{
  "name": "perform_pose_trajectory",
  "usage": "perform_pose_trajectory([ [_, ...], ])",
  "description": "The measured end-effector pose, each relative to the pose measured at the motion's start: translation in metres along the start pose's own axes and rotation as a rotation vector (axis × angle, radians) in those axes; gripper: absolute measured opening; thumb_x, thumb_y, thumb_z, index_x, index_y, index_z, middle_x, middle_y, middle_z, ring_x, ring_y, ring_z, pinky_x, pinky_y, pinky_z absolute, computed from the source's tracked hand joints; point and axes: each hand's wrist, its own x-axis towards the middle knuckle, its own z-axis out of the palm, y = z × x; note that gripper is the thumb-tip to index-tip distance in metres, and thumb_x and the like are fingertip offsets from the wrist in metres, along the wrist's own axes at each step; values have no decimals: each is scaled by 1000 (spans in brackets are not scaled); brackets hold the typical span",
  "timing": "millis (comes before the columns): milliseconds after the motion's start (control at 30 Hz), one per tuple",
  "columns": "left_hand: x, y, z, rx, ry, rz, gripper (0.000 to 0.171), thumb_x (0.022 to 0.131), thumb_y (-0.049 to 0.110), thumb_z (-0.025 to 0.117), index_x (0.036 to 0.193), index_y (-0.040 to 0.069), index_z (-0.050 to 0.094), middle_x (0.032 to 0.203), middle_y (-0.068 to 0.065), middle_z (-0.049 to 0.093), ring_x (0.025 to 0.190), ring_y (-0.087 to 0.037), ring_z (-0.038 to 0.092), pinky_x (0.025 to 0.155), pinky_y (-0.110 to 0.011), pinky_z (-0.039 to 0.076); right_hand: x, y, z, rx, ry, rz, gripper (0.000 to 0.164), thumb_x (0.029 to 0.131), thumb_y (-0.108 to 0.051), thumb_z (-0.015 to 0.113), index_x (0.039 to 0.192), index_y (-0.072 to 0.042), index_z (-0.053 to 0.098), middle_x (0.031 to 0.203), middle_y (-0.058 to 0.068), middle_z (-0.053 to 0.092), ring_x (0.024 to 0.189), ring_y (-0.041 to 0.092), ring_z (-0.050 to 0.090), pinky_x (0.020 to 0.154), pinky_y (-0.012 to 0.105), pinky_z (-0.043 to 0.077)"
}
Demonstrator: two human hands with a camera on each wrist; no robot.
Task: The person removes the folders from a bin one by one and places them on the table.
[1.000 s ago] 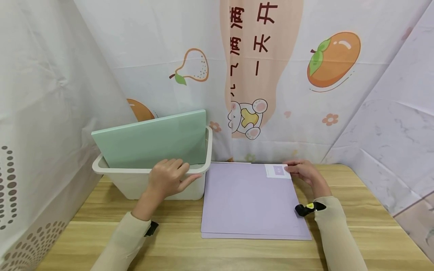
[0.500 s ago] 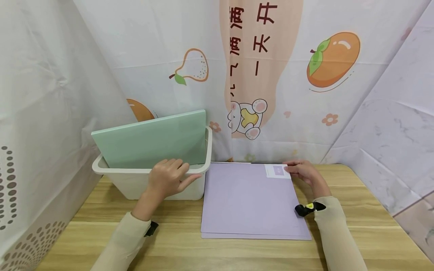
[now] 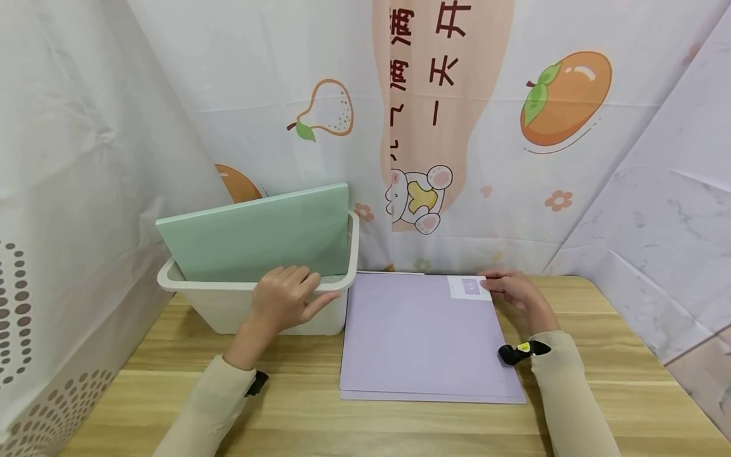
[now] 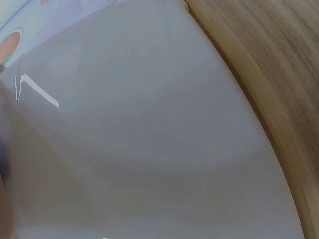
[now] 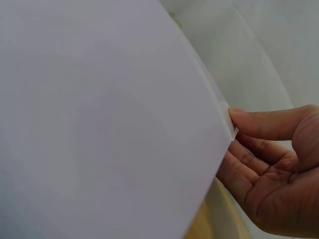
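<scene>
My left hand (image 3: pixel 284 297) grips the front rim of a white plastic bin (image 3: pixel 217 304), its thumb pointing right along the outside. The bin's pale wall (image 4: pixel 149 129) fills most of the left wrist view. A mint green flat board or folder (image 3: pixel 257 238) leans upright inside the bin and rises above the rim. Beside the bin, a lavender folder (image 3: pixel 422 343) lies on the table, with a white label (image 3: pixel 469 287) at its far right corner. My right hand (image 3: pixel 514 293) pinches that corner between thumb and fingers, as the right wrist view shows the thumb (image 5: pixel 269 123) on top.
The wooden table (image 3: pixel 445 428) extends under everything, with its far edge against a printed curtain (image 3: pixel 257 63). More curtain hangs close on the left and right sides. Black wrist straps (image 3: pixel 522 351) sit over the sleeves.
</scene>
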Motion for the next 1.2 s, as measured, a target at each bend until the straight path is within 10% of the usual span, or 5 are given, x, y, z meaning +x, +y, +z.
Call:
perform_pose_trajectory([
  [1200,1,1,-1,-4,-4,-2,61,104,56,46,61,13,38,53,3,27,43,-8,18,44,-22,11,-7,-8,-2,-103,46,-26,58,96,-9,71,142,14,47,110,-8,72,90,-5,68,83,18,57],
])
